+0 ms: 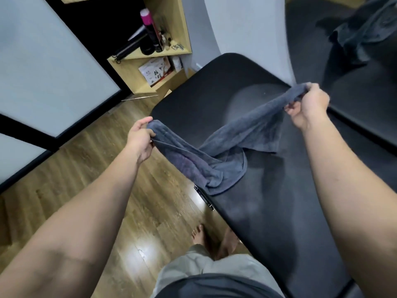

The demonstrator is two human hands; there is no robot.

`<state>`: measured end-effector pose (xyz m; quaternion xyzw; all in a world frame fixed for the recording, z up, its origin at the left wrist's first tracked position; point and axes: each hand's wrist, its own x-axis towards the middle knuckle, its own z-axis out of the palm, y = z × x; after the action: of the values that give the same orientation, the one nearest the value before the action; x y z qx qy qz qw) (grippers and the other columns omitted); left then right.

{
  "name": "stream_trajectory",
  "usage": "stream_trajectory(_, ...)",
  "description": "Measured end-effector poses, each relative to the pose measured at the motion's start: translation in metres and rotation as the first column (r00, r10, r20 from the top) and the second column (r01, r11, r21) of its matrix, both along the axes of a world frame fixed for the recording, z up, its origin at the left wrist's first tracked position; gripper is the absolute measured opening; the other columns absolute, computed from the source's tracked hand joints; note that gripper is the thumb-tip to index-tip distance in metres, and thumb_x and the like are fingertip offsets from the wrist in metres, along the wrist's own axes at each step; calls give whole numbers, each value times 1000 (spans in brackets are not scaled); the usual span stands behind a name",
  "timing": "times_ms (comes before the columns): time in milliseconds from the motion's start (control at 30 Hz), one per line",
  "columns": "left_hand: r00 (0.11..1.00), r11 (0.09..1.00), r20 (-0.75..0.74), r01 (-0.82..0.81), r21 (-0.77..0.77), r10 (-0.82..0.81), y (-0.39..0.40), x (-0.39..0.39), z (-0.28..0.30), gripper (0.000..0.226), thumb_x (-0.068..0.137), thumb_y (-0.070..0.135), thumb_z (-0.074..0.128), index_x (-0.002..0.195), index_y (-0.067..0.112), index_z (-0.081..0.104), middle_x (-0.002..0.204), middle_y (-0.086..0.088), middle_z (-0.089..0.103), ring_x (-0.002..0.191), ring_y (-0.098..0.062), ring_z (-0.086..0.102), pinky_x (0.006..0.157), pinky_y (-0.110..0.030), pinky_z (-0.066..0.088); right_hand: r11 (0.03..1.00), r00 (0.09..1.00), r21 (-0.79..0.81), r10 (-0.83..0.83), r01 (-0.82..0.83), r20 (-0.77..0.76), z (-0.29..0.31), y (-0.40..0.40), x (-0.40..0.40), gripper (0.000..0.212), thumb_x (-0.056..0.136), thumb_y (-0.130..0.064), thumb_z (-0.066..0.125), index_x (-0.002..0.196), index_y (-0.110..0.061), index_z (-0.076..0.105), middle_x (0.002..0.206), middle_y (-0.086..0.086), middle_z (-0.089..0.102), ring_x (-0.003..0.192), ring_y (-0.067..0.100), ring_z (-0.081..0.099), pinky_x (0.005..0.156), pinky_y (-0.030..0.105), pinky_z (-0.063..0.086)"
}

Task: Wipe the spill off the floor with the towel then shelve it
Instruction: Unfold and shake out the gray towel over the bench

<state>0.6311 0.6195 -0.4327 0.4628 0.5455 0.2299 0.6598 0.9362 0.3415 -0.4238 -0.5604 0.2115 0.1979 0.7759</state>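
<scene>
Towel (217, 151): grey-blue terry cloth, soft, unfolded, no pattern visible. Held stretched by two ends, one end bunched in the left hand (140, 139), the other bunched higher in the right hand (306, 106). Middle sags in a loose fold. Lowest part rests on the black padded bench (279, 201), at its left edge. The portion near the left hand hangs off the bench edge, above the wooden floor (90, 164).

Glossy wood-plank floor (90, 168) reflects overhead light. A black padded bench (268, 211) stands against a pale grey wall (247, 29), near a light wooden shelf unit (171, 24) and frosted black-framed panels (43, 72).
</scene>
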Motion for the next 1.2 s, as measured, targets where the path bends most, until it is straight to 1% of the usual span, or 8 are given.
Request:
stream_trajectory(200,988,995,150,-53,89,39,20,0,75,51,75,-7,40,100,18,78,107,-9,71,82,-20,60,62,-24,48,977,978,177,81,-116,193,78,34,-11,13,99,-19,54,88,-15,59,70,2,63,64,19,63,62,30,55)
stream_trajectory(300,969,978,247,-63,197,13,35,-5,111,31,84,13,59,111,15,75,118,-8,71,100,-21,64,83,-33,54,962,964,225,98,-155,245,111,46,-16,6,97,-14,58,99,-12,63,79,6,66,68,19,65,65,33,57)
stream_trajectory(400,956,944,292,-130,304,38,53,-11,141,30,97,7,58,121,23,66,131,-8,65,114,-22,65,104,-42,51,953,938,246,88,-178,336,141,56,-25,15,94,-2,55,102,-14,60,80,7,62,65,19,61,66,33,56)
stream_trajectory(567,993,923,116,-52,382,7,77,-37,173,54,98,-3,55,147,18,47,130,-7,57,113,-19,60,92,-29,53,953,910,226,95,-200,403,176,67,-40,37,92,6,41,110,-17,63,85,9,60,70,21,61,72,33,57)
stream_trajectory(733,970,973,-196,174,155,-142,107,-79,184,31,86,-15,45,108,4,55,101,-20,59,78,-30,62,59,-33,56,964,877,9,239,-267,417,184,77,-58,42,87,19,33,106,1,66,92,19,62,81,28,69,74,29,60)
stream_trajectory(867,894,959,-405,259,118,-192,106,-105,179,20,88,-12,38,85,4,48,92,-15,51,72,-26,52,61,-34,45,928,811,-300,346,-221,473,166,81,-66,26,93,10,49,110,2,67,90,17,63,84,25,71,74,26,61)
stream_trajectory(1067,908,967,-384,226,118,-165,125,-130,163,24,90,-8,37,104,4,53,96,-18,58,74,-28,59,67,-36,50,722,689,-675,568,-153,450,141,80,-76,15,90,-24,63,84,-29,76,92,5,70,95,25,66,87,38,57)
stream_trajectory(1200,879,960,-406,281,20,-249,122,-137,166,14,87,2,39,96,9,48,92,-15,57,75,-29,56,68,-33,46,535,591,-840,708,-91,387,147,90,-98,17,93,-22,58,97,-16,74,108,15,71,113,35,61,101,36,47)
